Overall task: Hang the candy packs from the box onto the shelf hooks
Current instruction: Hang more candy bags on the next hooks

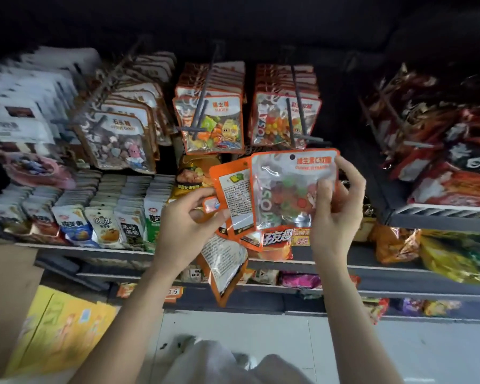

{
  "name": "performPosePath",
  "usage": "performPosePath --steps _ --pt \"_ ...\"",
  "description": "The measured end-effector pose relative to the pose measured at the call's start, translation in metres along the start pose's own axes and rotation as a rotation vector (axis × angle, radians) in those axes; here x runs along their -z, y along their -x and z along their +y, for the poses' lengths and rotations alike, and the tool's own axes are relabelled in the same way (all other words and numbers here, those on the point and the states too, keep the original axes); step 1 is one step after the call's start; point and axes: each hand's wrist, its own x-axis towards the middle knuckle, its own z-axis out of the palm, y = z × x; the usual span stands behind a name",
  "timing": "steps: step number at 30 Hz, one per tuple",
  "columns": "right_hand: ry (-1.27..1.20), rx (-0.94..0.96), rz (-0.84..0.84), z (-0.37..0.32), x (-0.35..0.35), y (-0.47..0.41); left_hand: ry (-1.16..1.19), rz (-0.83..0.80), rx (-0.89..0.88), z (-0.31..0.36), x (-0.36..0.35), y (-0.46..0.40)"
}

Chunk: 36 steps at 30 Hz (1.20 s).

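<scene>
1. Candy pack (288, 187) — front out, hole up — is pinched by the right hand (336, 200) just below the hook (290, 120).
2. Left hand (189, 220) grips spare packs (233, 206).
3. Next, I judge: thread the hole onto that hook.

The right hand (337, 200) covers the lower right corner of the front candy pack (291, 187), and that pack hides most of the packs fanned behind it (234, 198). The left hand (189, 220) hides their lower left corners. The white packs (25, 106) at far left are smeared by blur, their print unreadable. The cardboard box (9, 295) is cut off by the left edge. Top shelf hooks (294, 92) fade into darkness, perhaps reaching a back panel.
</scene>
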Motion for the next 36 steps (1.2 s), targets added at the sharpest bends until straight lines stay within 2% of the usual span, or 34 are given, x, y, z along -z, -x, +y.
performPosePath --steps 3,6,10,17,22,24,26,29,31,33,34,36 --pt "0.082 0.118 0.016 0.007 -0.004 -0.008 -0.013 0.002 -0.004 0.004 -0.004 -0.003" --pt "0.049 0.059 0.003 0.008 -0.009 -0.018 -0.015 0.014 0.007 0.002 -0.007 -0.007" --pt "0.099 0.039 -0.096 0.004 -0.008 -0.018 -0.029 0.031 0.029 -0.003 -0.006 -0.011" --pt "0.197 0.005 -0.076 0.014 -0.023 -0.031 -0.031 0.039 0.037 -0.009 0.003 -0.012" --pt "0.407 0.095 -0.075 0.046 -0.056 -0.083 -0.033 0.069 0.078 -0.023 0.016 -0.014" --pt "0.493 0.064 -0.091 0.053 -0.064 -0.094 -0.016 0.081 0.081 -0.024 0.021 -0.015" --pt "0.494 0.093 -0.033 0.056 -0.064 -0.089 0.012 0.08 0.096 -0.024 0.025 -0.015" --pt "0.564 0.24 0.123 0.054 -0.054 -0.054 0.087 0.075 0.135 -0.025 0.028 -0.016" --pt "0.467 0.233 0.034 0.049 -0.044 -0.024 0.16 0.063 0.174 -0.029 0.03 -0.018" --pt "0.341 0.221 -0.243 0.039 -0.036 0.003 0.23 0.039 0.21 -0.031 0.031 -0.018" --pt "0.267 0.171 -0.385 0.035 -0.031 0.011 0.243 0.023 0.215 -0.031 0.032 -0.018" --pt "0.143 -0.007 -0.507 0.024 -0.03 0.018 0.218 -0.012 0.199 -0.033 0.035 -0.017"
